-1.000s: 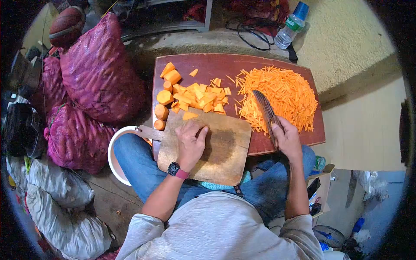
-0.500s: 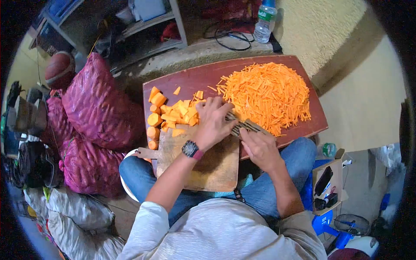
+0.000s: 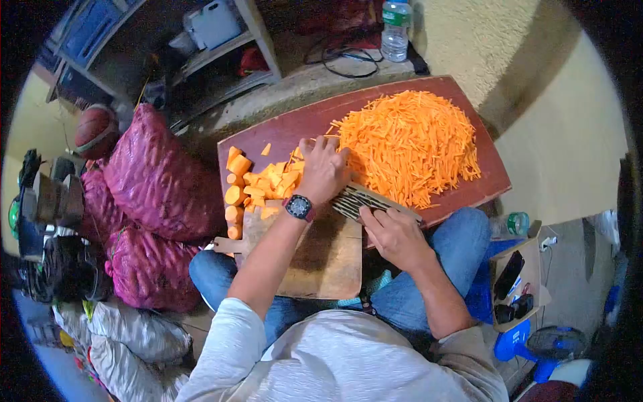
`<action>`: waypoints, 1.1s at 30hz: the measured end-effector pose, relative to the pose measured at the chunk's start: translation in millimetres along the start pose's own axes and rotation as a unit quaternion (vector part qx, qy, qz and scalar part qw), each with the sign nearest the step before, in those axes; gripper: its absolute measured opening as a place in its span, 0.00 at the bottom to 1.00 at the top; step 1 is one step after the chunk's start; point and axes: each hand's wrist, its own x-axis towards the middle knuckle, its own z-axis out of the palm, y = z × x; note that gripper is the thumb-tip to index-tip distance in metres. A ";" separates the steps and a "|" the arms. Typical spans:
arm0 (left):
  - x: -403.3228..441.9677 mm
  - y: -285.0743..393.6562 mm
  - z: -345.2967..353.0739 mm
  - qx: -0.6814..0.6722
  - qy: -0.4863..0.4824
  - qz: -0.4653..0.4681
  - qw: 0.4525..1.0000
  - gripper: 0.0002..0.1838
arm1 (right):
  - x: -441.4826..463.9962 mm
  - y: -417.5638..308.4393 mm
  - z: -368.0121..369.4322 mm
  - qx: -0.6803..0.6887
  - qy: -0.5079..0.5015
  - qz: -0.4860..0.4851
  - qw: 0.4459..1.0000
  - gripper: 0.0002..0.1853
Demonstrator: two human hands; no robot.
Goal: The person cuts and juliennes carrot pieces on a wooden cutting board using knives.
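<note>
Head view: beyond the cutting board (image 3: 325,271), leftmost, lie orange chunks (image 3: 268,181); past its far edge the left hand (image 3: 325,171) curls, whether holding anything I cannot tell; at its far right corner a striped tool (image 3: 349,200) slants, partly covered by the right hand (image 3: 395,234), which clasps it; farther right lie orange shreds (image 3: 412,147)

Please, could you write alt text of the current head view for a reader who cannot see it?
A person's right hand holds a striped knife while the left hand, a watch on its wrist, is between carrot chunks and a large heap of carrot strips on a reddish-brown table. A wooden cutting board lies at its near edge.
</note>
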 end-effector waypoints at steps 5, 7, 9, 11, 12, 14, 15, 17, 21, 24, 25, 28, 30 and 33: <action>-17.1 -59.6 -2.5 0.084 0.004 -0.023 0.996 0.15 | 0.4 -9.7 3.9 0.051 0.008 -0.037 0.998 0.24; -31.5 -93.4 0.2 0.113 -0.016 -0.069 0.991 0.18 | -1.7 -18.4 6.6 0.096 -0.037 -0.038 0.994 0.25; -46.1 -118.2 -7.1 0.075 -0.023 -0.105 0.991 0.18 | -1.4 -24.1 9.4 0.110 -0.041 -0.043 0.992 0.21; -55.6 -129.8 -17.3 0.037 -0.031 -0.143 0.989 0.19 | 1.6 -26.9 10.2 0.094 -0.060 -0.079 0.991 0.18; -59.8 -133.3 -23.0 0.009 -0.062 -0.164 0.984 0.19 | 1.3 -27.4 12.9 0.095 -0.060 -0.078 0.991 0.18; -65.3 -135.7 -28.5 -0.020 -0.096 -0.174 0.980 0.20 | 1.1 -27.2 22.4 0.114 -0.074 -0.086 0.987 0.15; -67.7 -135.9 -26.1 -0.020 -0.096 -0.174 0.980 0.20 | 0.2 -27.6 26.1 0.114 -0.075 -0.086 0.987 0.15; -69.5 -135.5 -19.8 -0.020 -0.120 -0.183 0.975 0.19 | -2.4 -28.1 32.8 0.133 -0.098 -0.083 0.983 0.15; -71.7 -148.0 3.2 -0.006 -0.119 -0.181 0.976 0.18 | -4.9 -26.8 40.2 0.128 -0.091 -0.088 0.984 0.20; -68.9 -146.4 9.6 0.015 -0.063 -0.105 0.992 0.17 | -2.8 -28.3 39.1 0.128 -0.116 -0.079 0.982 0.20; -59.6 -127.8 -5.9 0.022 -0.065 -0.120 0.990 0.17 | -2.2 -28.8 38.0 0.138 -0.118 -0.072 0.981 0.20; -39.7 -97.4 -32.3 0.010 -0.124 -0.147 0.981 0.18 | -2.5 -27.5 37.9 0.153 -0.117 -0.063 0.979 0.21; -37.4 -96.0 -29.9 -0.007 -0.181 -0.159 0.971 0.19 | -1.1 -25.8 36.2 0.160 -0.113 -0.062 0.979 0.22; -47.9 -106.4 -8.1 0.007 -0.171 -0.122 0.978 0.22 | 2.9 -24.7 29.8 0.182 -0.093 -0.048 0.978 0.23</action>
